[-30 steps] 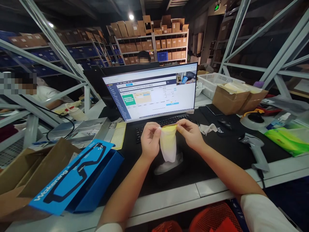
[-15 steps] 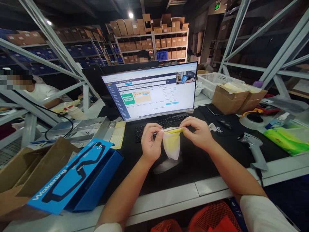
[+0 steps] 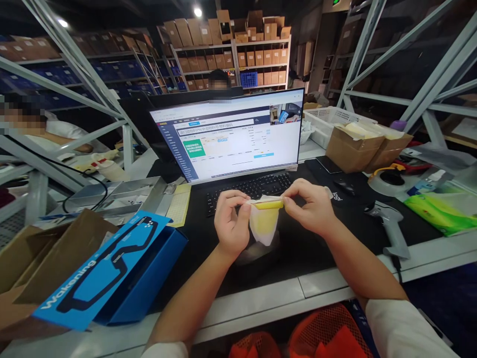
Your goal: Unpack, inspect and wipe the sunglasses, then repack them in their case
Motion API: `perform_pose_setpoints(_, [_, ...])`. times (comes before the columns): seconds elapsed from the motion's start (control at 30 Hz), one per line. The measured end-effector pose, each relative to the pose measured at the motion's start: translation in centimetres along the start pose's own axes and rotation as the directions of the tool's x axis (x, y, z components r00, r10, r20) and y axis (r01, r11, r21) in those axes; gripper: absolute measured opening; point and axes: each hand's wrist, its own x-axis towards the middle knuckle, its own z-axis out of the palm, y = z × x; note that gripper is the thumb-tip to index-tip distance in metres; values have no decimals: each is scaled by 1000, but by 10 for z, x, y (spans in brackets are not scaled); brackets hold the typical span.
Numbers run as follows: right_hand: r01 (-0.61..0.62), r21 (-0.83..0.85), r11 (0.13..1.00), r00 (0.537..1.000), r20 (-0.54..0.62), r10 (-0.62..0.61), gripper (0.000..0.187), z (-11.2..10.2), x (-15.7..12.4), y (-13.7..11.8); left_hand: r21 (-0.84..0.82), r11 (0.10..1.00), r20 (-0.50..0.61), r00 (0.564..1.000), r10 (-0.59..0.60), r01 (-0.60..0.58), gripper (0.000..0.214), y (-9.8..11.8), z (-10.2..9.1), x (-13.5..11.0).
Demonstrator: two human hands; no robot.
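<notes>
Both my hands hold a small white and yellow pouch by its top edge, above the black desk mat. My left hand pinches the pouch's left corner with closed fingers. My right hand pinches the right end of its yellow top strip. The pouch hangs down between them, in front of the black keyboard. Something pale lies on the mat under the pouch, but I cannot make out what it is.
A lit monitor stands behind the keyboard. An open blue box and a brown carton lie at left. A barcode scanner, mouse, cardboard boxes and green bags are at right. Other people sit at left and behind the monitor.
The pouch hangs shorter below my fingers than a second ago and its top edge lies flatter. My right hand has shifted slightly to the right. The view tipped a little.
</notes>
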Motion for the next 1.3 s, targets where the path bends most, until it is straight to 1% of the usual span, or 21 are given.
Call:
perform_pose_setpoints(0.2, [-52, 46, 998, 999, 14, 51, 13, 2, -1, -3, -16, 999, -10, 999, -44, 44, 4, -1, 0, -1])
perform_pose_setpoints(0.27, [-60, 69, 996, 998, -14, 61, 13, 2, -3, -2, -15, 998, -15, 998, -54, 54, 5, 0, 0, -2])
perform_pose_setpoints(0.3, [-56, 87, 995, 998, -27, 59, 12, 3, -4, -2, -19, 998, -16, 998, -56, 56, 5, 1, 1, -2])
perform_pose_setpoints(0.47, [-12, 222, 975, 1000, -16, 16, 12, 5, -7, 3, -92, 993, -5, 998, -70, 69, 4, 5, 2, -2])
perform_pose_setpoints(0.53, [-2, 226, 974, 1000, 8, 1, 12, 6, -7, 3, -97, 992, 7, 997, -75, 76, 4, 7, 2, -3])
perform_pose_setpoints(0.6, [5, 212, 977, 1000, 0, -5, 12, 7, -7, 3, -92, 992, 18, 997, -80, 82, 4, 7, 1, -3])
perform_pose_setpoints(0.73, [-22, 203, 979, 999, -20, 27, 12, 12, -6, 2, -115, 989, 17, 996, -92, 93, 4, 7, 1, -4])
perform_pose_setpoints(0.83, [-39, 195, 980, 999, 7, 38, 12, 15, -9, 4, -98, 990, 11, 995, -99, 100, 6, 7, 2, -4])
perform_pose_setpoints(0.9, [-43, 214, 976, 998, -43, 54, 11, 17, -11, 6, -85, 991, 3, 994, -108, 108, 7, 8, 2, -3])
perform_pose_setpoints(1.0, [-100, 311, 945, 986, -99, 137, 8, 19, -15, 7, -142, 983, -1, 993, -121, 120, 5, 8, 4, -4])
perform_pose_setpoints(1.03, [-146, 360, 922, 977, -93, 191, 8, 20, -16, 7, -168, 977, 8, 992, -129, 129, 5, 9, 4, -6])
perform_pose_setpoints(1.1, [-271, 458, 847, 946, -34, 321, 10, 23, -16, 5, -196, 966, 40, 986, -165, 169, 6, 8, 5, -10])
perform_pose_setpoints(1.17, [-372, 532, 761, 902, 12, 433, 15, 26, -15, 3, -197, 948, 117, 966, -229, 249, 12, 7, 5, -13])
perform_pose_setpoints(1.2, [-401, 559, 726, 885, 31, 465, 17, 27, -15, 3, -201, 931, 178, 946, -272, 305, 18, 5, 6, -15])
perform_pose_setpoints(1.23, [-416, 583, 698, 875, 49, 481, 20, 28, -14, 4, -211, 905, 254, 914, -315, 370, 30, 3, 6, -16])
perform_pose_setpoints(1.27, [-420, 608, 673, 873, 68, 483, 23, 29, -13, 5, -222, 871, 342, 871, -352, 439, 44, 1, 6, -16])
perform_pose_setpoints(1.3, [-420, 635, 649, 873, 86, 481, 26, 30, -11, 7, -225, 831, 436, 815, -381, 509, 55, -2, 6, -15])
